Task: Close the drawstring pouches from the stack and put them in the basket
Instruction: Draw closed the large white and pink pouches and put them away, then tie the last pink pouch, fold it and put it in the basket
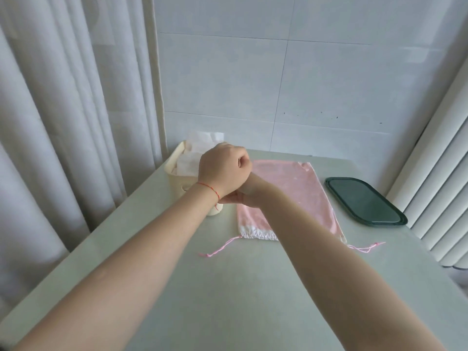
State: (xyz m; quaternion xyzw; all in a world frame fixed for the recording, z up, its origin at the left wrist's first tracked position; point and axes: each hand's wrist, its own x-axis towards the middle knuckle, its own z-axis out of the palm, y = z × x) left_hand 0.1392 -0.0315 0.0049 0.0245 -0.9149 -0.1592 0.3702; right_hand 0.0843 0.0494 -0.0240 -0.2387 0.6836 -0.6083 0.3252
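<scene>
Table (228, 287), grey-green, is carrying everything. A pink drawstring pouch (291, 188) is lying flat at its middle, long axis running away from the person, its gathered white mouth facing them and the pink cords (220, 247) trailing loose to either side, so it is judged not yet drawn closed. A dark green tray (364, 201) is sitting to its right, holding nothing visible. The cream basket (174, 160) is standing at the far left, already holding pale folded fabric. The left hand (224, 168) is hovering curled in a fist by the basket, gripping nothing visible. The right hand (240, 198), crossing beneath it, is largely hidden; its grip cannot be told. Both are hanging just beyond the pouch's left edge.
</scene>
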